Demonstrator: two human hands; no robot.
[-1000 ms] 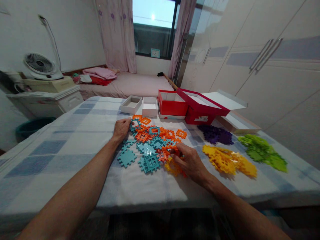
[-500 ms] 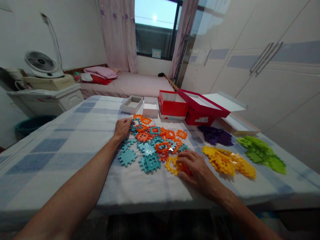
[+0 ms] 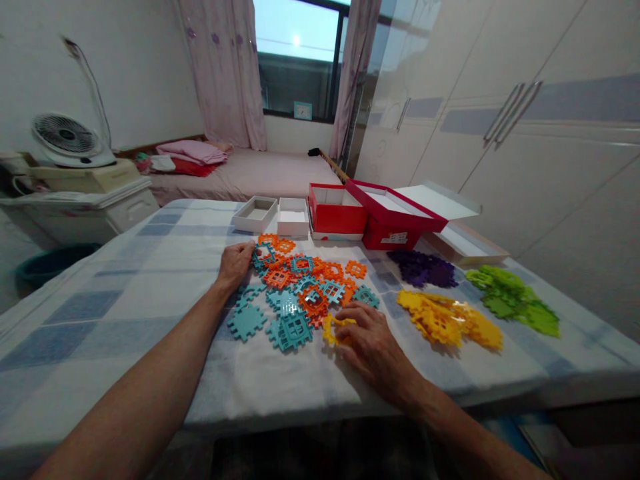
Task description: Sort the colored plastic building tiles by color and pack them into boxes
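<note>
My right hand (image 3: pixel 373 343) pinches a yellow notched plastic building piece (image 3: pixel 330 328) between thumb and fingers, at the near edge of a mixed pile. Curled at the pile's left side, my left hand (image 3: pixel 235 268) has its fingertips against a teal frame piece (image 3: pixel 264 253); whether it grips that piece is hidden. Orange pieces (image 3: pixel 277 277) and teal pieces (image 3: pixel 290 331) overlap between the hands. A solid teal square (image 3: pixel 247 322) lies flat below my left hand.
To the right lie heaps of yellow pieces (image 3: pixel 445 320), purple pieces (image 3: pixel 425 268) and lime green pieces (image 3: pixel 515 300). Behind the pile stand two small white boxes (image 3: pixel 293 227), a red box (image 3: pixel 337 222) and a crimson box (image 3: pixel 390 235). A checked cloth (image 3: pixel 150 280) covers the table.
The yellow piece now shows tilted in my right hand's pinch; earlier it lay partly under the fingers. An orange-red patch under that palm is out of sight. My left hand stays by the pile.
</note>
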